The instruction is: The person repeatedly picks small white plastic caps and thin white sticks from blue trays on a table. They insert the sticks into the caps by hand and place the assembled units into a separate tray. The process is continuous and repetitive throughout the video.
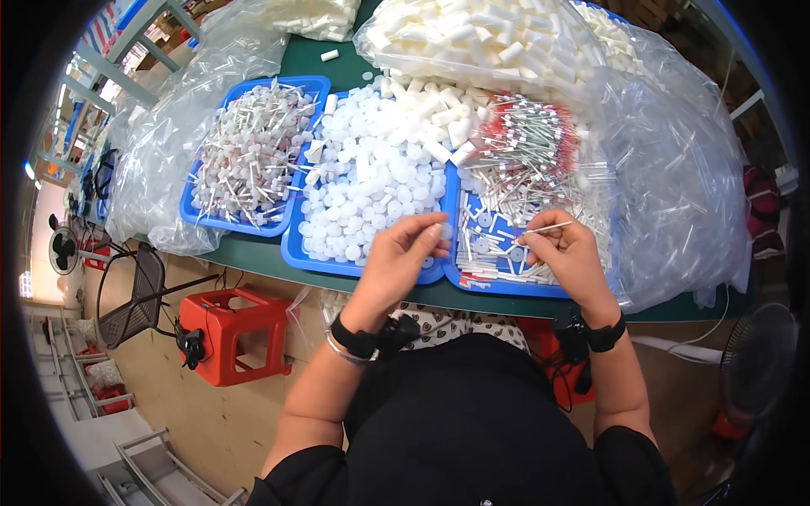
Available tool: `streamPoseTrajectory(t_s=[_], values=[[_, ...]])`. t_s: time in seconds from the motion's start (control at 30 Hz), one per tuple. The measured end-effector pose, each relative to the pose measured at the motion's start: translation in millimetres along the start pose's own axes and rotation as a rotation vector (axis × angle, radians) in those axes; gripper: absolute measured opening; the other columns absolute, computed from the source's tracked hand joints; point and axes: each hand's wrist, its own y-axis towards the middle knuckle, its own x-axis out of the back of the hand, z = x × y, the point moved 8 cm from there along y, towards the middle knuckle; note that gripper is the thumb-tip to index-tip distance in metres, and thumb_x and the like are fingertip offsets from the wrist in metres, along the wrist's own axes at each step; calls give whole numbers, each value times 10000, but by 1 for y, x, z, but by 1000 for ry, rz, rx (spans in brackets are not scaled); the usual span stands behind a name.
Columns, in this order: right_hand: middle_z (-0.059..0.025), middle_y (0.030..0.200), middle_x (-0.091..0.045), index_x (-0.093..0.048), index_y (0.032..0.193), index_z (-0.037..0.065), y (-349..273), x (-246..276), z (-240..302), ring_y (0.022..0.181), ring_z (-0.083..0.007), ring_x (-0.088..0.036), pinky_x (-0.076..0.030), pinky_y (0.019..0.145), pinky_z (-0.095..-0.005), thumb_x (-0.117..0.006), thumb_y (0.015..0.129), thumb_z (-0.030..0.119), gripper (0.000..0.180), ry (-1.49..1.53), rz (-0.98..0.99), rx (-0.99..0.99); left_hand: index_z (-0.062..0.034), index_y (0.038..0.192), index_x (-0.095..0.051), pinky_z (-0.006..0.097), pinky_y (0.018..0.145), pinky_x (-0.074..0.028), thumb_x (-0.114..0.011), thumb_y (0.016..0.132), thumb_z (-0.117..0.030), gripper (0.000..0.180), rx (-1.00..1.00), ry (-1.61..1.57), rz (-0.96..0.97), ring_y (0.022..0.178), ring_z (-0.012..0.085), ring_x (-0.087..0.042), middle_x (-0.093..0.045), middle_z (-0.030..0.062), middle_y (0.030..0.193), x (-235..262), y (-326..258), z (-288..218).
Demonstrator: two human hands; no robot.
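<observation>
The green bench (pixel 304 57) spreads beneath a blue tray (pixel 337 266) heaped with white discs (pixel 359 207). Above the tray's right side curls the left hand (pixel 400 251), its grip impossible to tell; right of the tray, the right hand (pixel 570 251) pinches a thin white stick (pixel 548 228).

no readable text, label, brand, number or sign, no legible print on the blue plastic trays (pixel 368 269) at centre frame, the clear plastic bag (pixel 675 169) at right, or the red plastic stool (pixel 205 329) at left
</observation>
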Motion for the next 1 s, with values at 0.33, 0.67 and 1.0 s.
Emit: streamPoseTrajectory(t_s=[0.33,0.67,1.0], values=[[-174,946,-689,-578,1081,-14,-15,-21,5,735,-147,-651,-531,663,-263,-574,939,95,179,294,104,56,30,1237,-563,245,829,-547,-570,969,-167,332,310,-628,187,909,141,-666,-674,93,1029,-59,-21,32],[-98,971,-680,-606,1097,-13,-16,-8,17,791,-132,-657,-516,697,-245,-590,934,54,177,137,-66,200,30,1219,-536,292,888,-549,-543,982,-174,313,324,-698,160,1048,207,-644,-635,123,1097,-61,-16,38],[-69,941,-663,-611,1099,-14,-22,-17,25,794,-107,-635,-512,716,-236,-591,930,38,178,238,10,187,16,1239,-524,300,837,-565,-537,986,-181,320,230,-692,112,989,196,-665,-645,108,1081,-59,-12,30]])
